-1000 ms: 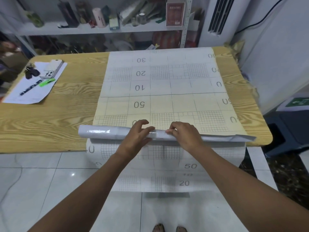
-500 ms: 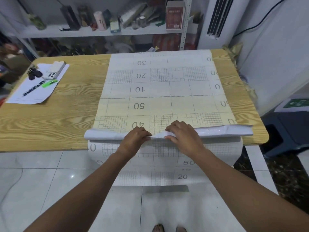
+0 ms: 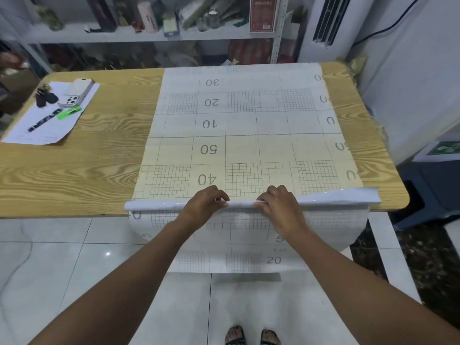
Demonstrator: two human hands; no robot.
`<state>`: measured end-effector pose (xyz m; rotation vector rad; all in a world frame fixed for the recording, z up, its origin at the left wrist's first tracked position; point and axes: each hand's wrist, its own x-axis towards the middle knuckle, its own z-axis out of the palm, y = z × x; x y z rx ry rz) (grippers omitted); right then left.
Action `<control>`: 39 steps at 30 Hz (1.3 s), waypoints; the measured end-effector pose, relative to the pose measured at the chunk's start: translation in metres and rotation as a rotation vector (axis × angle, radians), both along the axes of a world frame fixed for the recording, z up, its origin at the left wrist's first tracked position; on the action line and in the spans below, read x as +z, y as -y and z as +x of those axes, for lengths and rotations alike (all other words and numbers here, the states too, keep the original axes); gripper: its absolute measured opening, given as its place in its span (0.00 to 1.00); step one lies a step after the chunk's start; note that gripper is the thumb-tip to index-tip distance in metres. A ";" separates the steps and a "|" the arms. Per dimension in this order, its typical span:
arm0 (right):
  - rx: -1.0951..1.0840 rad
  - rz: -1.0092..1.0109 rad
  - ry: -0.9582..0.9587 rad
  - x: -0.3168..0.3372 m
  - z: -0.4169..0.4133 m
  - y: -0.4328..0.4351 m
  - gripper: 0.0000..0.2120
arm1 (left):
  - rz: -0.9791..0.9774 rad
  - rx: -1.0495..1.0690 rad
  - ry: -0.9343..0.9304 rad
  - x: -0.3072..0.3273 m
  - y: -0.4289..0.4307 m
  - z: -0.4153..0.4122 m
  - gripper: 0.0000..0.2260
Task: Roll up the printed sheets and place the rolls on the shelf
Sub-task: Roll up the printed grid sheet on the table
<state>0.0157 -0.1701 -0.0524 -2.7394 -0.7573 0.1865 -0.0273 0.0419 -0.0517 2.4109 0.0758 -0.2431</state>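
Observation:
A large printed sheet (image 3: pixel 244 125) with grids and numbers lies flat on the wooden table (image 3: pixel 74 170) and hangs over its near edge toward the floor. At the near edge the sheet is folded into a thin glossy roll (image 3: pixel 154 204) that spans its whole width. My left hand (image 3: pixel 204 205) and my right hand (image 3: pixel 278 205) both grip the middle of this roll, fingers curled over its top. The metal shelf (image 3: pixel 139 36) stands behind the table, crowded with bottles and boxes.
At the table's far left lie a white paper (image 3: pixel 44 125), a phone (image 3: pixel 74 94), dark keys (image 3: pixel 46 98) and a green marker (image 3: pixel 69 112). A white air conditioner (image 3: pixel 331 23) stands at the back right. A dark stool (image 3: pixel 433 192) sits right of the table.
The rolled edge has tightened and straightened along the table's near edge, its right end raised level. Both hands shifted a little apart and forward on the roll.

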 end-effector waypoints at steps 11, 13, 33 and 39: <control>-0.075 -0.022 -0.135 -0.007 0.006 -0.002 0.12 | -0.015 -0.005 -0.045 -0.005 -0.003 0.006 0.03; -0.074 -0.036 -0.140 -0.006 0.007 -0.004 0.11 | 0.006 -0.027 -0.054 -0.005 -0.003 0.008 0.05; -0.213 0.136 -0.295 -0.007 0.021 -0.010 0.07 | 0.209 -0.194 0.327 -0.021 -0.015 -0.003 0.19; -0.123 0.133 -0.206 -0.011 0.029 -0.007 0.07 | 0.188 -0.209 0.293 -0.016 -0.015 0.001 0.10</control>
